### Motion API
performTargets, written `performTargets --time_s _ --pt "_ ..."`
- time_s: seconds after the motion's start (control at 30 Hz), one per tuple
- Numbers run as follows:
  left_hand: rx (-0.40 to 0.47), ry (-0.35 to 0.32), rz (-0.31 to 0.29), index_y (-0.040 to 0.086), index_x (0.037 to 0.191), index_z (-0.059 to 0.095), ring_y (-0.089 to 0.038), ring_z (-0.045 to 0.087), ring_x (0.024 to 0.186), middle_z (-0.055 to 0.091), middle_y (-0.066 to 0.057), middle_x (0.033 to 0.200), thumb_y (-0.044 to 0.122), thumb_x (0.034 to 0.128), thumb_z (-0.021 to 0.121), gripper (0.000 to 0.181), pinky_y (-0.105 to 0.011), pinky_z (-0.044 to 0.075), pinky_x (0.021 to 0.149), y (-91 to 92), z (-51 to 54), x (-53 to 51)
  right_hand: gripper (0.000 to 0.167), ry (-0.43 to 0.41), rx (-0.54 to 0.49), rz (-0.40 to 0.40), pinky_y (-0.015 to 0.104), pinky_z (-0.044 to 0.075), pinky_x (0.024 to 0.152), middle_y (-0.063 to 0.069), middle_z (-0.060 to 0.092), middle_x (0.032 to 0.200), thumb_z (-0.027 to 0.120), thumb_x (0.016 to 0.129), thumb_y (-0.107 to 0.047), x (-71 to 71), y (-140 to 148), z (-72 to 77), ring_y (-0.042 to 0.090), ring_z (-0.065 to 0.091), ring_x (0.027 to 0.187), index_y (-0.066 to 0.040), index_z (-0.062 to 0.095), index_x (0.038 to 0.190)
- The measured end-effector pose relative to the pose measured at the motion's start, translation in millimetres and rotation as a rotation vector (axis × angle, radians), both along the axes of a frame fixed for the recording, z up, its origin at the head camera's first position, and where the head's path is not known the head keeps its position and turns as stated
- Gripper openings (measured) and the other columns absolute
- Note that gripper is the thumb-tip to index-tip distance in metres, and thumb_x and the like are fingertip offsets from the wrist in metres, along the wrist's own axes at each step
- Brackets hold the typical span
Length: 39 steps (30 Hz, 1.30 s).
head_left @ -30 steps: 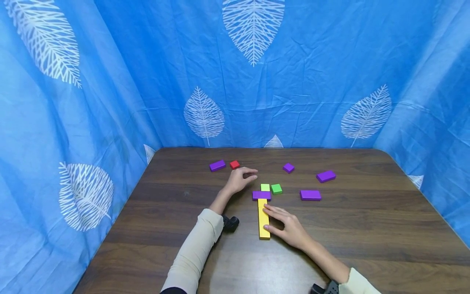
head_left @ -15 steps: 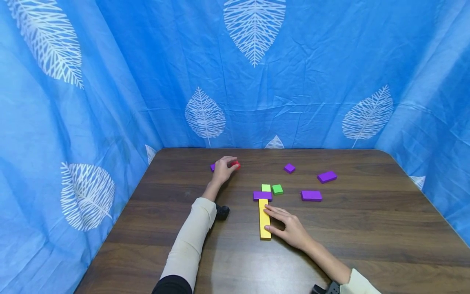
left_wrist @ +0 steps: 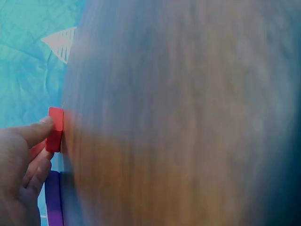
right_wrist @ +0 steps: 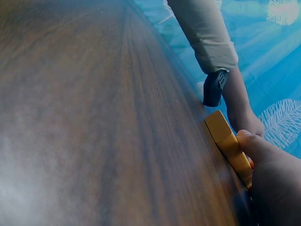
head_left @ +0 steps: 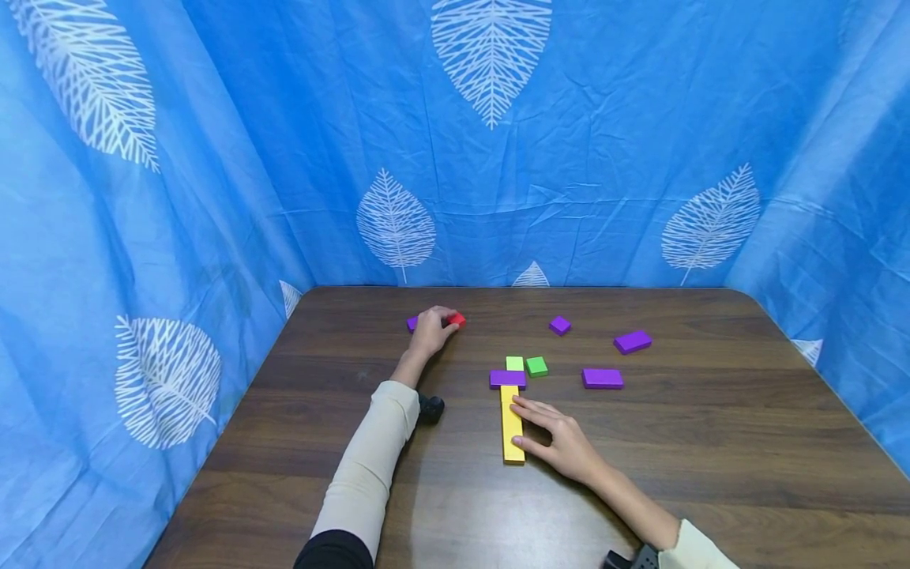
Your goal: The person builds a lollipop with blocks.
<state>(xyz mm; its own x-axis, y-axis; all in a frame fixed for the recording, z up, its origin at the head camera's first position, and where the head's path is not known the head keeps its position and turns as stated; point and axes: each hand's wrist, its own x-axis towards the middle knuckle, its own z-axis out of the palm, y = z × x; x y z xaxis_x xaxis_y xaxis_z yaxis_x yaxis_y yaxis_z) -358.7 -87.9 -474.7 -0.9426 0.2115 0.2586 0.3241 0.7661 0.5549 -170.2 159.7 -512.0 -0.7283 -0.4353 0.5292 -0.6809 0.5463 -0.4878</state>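
In the head view my left hand (head_left: 430,331) is at the far left of the table, pinching a small red block (head_left: 457,320) between thumb and fingers. The left wrist view shows this red block (left_wrist: 55,129) on edge-on view, with the thumb against it. Partly behind that hand lies a purple block (head_left: 411,323). My right hand (head_left: 563,446) rests its thumb and fingertips on a column of yellow blocks (head_left: 512,431), fingers lightly bent. A purple block (head_left: 508,380) lies crosswise at the column's far end, with a light yellow-green block (head_left: 515,363) beyond it.
A green block (head_left: 536,367) lies just right of the light one. Further right are a purple rectangular block (head_left: 602,379), another purple block (head_left: 633,342) and a small purple block (head_left: 559,325). A blue leaf-patterned curtain (head_left: 604,158) hangs behind the wooden table (head_left: 711,442).
My left hand has moved left and away to the red block and taken hold of it, partly covering the purple block there. The right hand has stayed on the yellow blocks.
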Motion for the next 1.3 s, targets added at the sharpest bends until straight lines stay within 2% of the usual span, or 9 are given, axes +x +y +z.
performTargets --time_s 0.2,0.3,0.5,0.8,0.93,1.1,1.3 --pt "-0.006 -0.015 -0.002 0.003 0.113 0.066 -0.023 0.055 0.109 0.062 -0.011 0.114 0.015 0.0863 0.066 0.029 -0.033 0.042 0.096 2.7 -0.8 3.8 0.048 0.0 0.0 0.001 0.047 0.04 0.094 0.006 0.054 0.13 0.071 0.081 -0.029 0.7 0 -0.1 0.03 0.051 0.116 -0.007 0.061 0.122" --pt "0.005 -0.003 -0.04 0.004 0.112 0.067 -0.023 0.056 0.108 0.063 -0.01 0.112 0.016 0.0857 0.067 0.029 -0.034 0.042 0.095 4.0 0.0 7.2 0.048 -0.001 -0.004 0.006 0.047 0.04 0.094 0.007 0.054 0.13 0.071 0.081 -0.029 1.0 -1 0.0 0.031 0.051 0.116 -0.006 0.061 0.121" --pt "0.015 0.028 -0.177 0.006 0.11 0.068 -0.021 0.057 0.108 0.064 -0.009 0.111 0.019 0.0855 0.067 0.028 -0.034 0.045 0.092 7.6 2.5 16.6 0.048 -0.011 -0.005 0.004 0.047 0.04 0.094 0.006 0.054 0.129 0.072 0.08 -0.029 1.0 -1 0.8 0.03 0.051 0.116 -0.007 0.061 0.121" --pt "0.011 -0.039 -0.39 0.008 0.109 0.069 -0.017 0.059 0.1 0.065 -0.005 0.108 0.019 0.0843 0.069 0.027 -0.029 0.049 0.083 16.7 3.9 34.6 0.048 -0.005 -0.001 0.008 0.048 0.04 0.094 0.007 0.054 0.129 0.071 0.081 -0.029 0.1 0 0.9 0.03 0.051 0.116 -0.006 0.061 0.121" --pt "-0.026 -0.068 -0.45 0.01 0.109 0.07 -0.015 0.059 0.101 0.065 -0.004 0.109 0.019 0.0848 0.068 0.025 -0.026 0.048 0.084 19.3 2.7 37.3 0.047 -0.004 -0.008 0.013 0.047 0.039 0.096 0.006 0.054 0.129 0.072 0.081 -0.028 -0.4 0 0.1 0.027 0.051 0.117 -0.006 0.061 0.121" --pt "-0.013 -0.082 -0.461 0.01 0.109 0.069 -0.015 0.059 0.102 0.065 -0.004 0.109 0.019 0.0847 0.068 0.026 -0.025 0.048 0.084 19.5 1.2 38.6 0.047 -0.01 -0.006 0.014 0.048 0.039 0.096 0.006 0.054 0.13 0.071 0.081 -0.029 -0.3 0 0.0 0.027 0.051 0.117 -0.006 0.061 0.122" --pt "0.007 -0.067 -0.419 0.01 0.109 0.07 -0.014 0.059 0.097 0.066 -0.004 0.106 0.02 0.087 0.066 0.025 -0.026 0.048 0.08 18.8 -0.1 38.9 0.048 -0.021 -0.001 0.002 0.047 0.04 0.094 0.005 0.054 0.13 0.071 0.081 -0.03 0.0 0 0.3 0.029 0.051 0.117 -0.008 0.061 0.122"
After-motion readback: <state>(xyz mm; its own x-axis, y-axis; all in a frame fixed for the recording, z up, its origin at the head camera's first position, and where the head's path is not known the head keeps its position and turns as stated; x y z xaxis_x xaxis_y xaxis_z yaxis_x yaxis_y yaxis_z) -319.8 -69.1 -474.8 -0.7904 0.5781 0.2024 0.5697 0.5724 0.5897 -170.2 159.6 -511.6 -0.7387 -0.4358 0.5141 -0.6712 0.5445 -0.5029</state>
